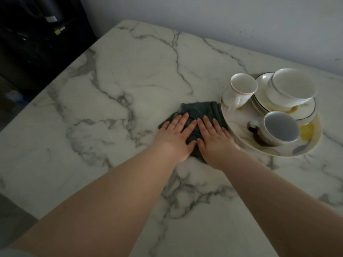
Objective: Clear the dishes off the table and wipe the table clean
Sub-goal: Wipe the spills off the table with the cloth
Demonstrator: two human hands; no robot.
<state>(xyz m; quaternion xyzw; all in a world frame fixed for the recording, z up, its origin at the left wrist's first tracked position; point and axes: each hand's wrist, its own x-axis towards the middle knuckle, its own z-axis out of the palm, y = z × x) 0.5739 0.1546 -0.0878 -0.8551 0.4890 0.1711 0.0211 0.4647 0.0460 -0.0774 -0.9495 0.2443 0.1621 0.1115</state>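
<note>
- The dishes are gathered but not cleared: the big plate (239,117) sits on the marble table (130,71), carrying a pink-rimmed cup (241,89), a bowl (293,88) on a stack of small plates (306,112), and a blue-grey cup (278,128)
- To my eye that is about half of the first job; the loaded plate has yet to leave the table
- Wiping looks under way: a dark cloth (200,110) lies bunched flat at the left rim of the big plate, touching it or as good as
- The wide stretch of table left of the big plate shows me only grey veining, but the light is dim and I cannot tell which parts have been wiped
- The patch under the big plate cannot be reached until the plate is lifted away
- The left hand (176,134) lies flat, fingers straight and slightly spread, pressing the cloth on the side away from the big plate
- The right hand (213,138) is flat too, palm down on the cloth, little finger just beside the big plate's rim; neither hand grips anything
</note>
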